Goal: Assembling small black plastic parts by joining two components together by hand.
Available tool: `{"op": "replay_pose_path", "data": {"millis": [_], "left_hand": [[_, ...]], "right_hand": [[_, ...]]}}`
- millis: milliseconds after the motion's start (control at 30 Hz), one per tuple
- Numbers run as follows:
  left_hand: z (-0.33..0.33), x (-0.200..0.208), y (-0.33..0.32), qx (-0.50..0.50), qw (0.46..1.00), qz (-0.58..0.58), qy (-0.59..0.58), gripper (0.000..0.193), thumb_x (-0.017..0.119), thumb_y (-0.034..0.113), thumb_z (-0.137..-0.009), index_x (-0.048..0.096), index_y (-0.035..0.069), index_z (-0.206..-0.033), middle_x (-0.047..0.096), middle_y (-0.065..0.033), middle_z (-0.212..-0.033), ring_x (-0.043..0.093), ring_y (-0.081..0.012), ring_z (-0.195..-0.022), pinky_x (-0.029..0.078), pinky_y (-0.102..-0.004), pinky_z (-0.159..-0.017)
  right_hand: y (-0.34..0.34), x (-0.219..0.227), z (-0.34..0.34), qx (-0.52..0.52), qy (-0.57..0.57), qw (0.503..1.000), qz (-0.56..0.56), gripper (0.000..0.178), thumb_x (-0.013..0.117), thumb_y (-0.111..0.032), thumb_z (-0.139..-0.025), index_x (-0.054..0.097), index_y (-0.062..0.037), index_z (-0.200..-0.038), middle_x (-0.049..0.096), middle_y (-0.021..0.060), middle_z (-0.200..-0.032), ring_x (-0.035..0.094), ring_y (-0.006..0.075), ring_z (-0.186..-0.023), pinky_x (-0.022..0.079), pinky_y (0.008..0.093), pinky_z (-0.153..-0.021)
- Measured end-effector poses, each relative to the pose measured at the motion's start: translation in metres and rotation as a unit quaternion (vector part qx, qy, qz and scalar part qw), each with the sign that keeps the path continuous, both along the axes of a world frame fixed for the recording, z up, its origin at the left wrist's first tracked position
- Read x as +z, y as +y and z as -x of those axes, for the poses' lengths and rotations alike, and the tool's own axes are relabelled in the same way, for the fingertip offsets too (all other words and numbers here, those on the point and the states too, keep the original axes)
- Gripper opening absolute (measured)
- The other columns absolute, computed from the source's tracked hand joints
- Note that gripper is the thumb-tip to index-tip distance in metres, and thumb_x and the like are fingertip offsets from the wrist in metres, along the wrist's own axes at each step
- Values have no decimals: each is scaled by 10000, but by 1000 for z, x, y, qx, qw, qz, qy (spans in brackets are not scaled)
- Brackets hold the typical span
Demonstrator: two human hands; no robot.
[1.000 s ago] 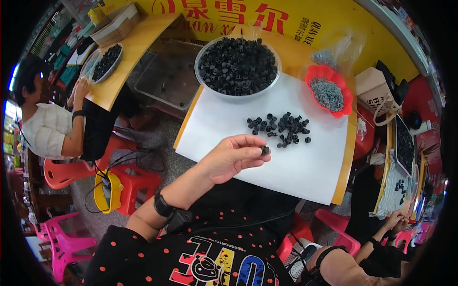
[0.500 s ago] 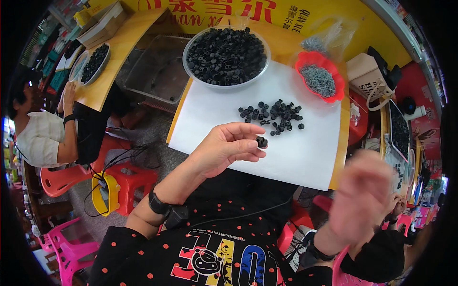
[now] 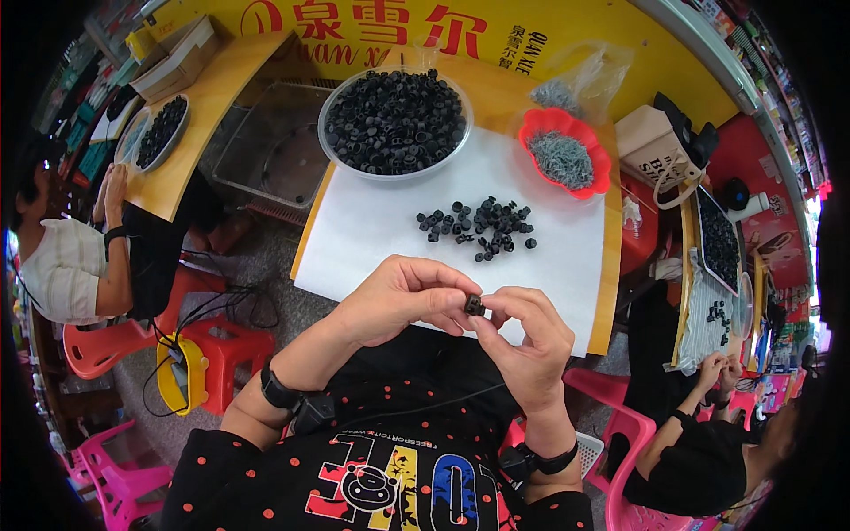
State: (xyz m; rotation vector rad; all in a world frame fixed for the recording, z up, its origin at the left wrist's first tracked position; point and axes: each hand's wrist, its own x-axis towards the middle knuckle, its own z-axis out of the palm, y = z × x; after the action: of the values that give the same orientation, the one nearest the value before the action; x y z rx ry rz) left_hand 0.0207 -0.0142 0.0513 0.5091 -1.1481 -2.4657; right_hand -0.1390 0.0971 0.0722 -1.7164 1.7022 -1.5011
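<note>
A small black plastic part (image 3: 475, 306) is pinched between the thumb and fingers of my left hand (image 3: 398, 305), over the front edge of the white sheet (image 3: 363, 239). My right hand (image 3: 529, 341) meets it from the other side, thumb and forefinger closed at the part; any smaller piece in that pinch is hidden. Just beyond my hands lies a loose pile of similar black parts (image 3: 487, 226). Behind the pile stands a clear round bowl (image 3: 398, 175) heaped with more of them. To its right, a red flower-shaped dish (image 3: 602, 168) holds small grey pieces, thin like screws or pins.
A clear plastic bag (image 3: 602, 75) with grey pieces lies behind the red dish. Left of the table is an empty-looking clear bin (image 3: 266, 150). Co-workers sit at tables on both sides. A red stool (image 3: 226, 354) and a pink chair (image 3: 633, 425) stand nearby.
My right hand has come in from the far right and now meets my left hand at the black part. The view has shifted slightly, so the table sits further left.
</note>
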Motion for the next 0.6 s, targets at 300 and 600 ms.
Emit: {"op": "replay_pose_path", "data": {"millis": [300, 600], "left_hand": [[4, -11, 4, -27, 998, -55, 6, 259, 605, 68, -899, 605, -38, -1135, 664, -144, -997, 679, -205, -882, 590, -316, -764], [18, -14, 4, -26, 999, -27, 5, 265, 649, 34, -857, 615, -43, -1108, 661, -140, -998, 669, -187, -867, 588, -308, -763]], "right_hand": [[4, -5, 1, -33, -39, 998, -27, 252, 751, 40, -704, 675, -16, -937, 649, 79, -885, 614, 114, -651, 496, 230, -583], [9, -14, 4, -45, -56, 997, -6, 262, 758, 49, -692, 660, -17, -926, 650, 82, -881, 616, 119, -647, 498, 234, -595]]}}
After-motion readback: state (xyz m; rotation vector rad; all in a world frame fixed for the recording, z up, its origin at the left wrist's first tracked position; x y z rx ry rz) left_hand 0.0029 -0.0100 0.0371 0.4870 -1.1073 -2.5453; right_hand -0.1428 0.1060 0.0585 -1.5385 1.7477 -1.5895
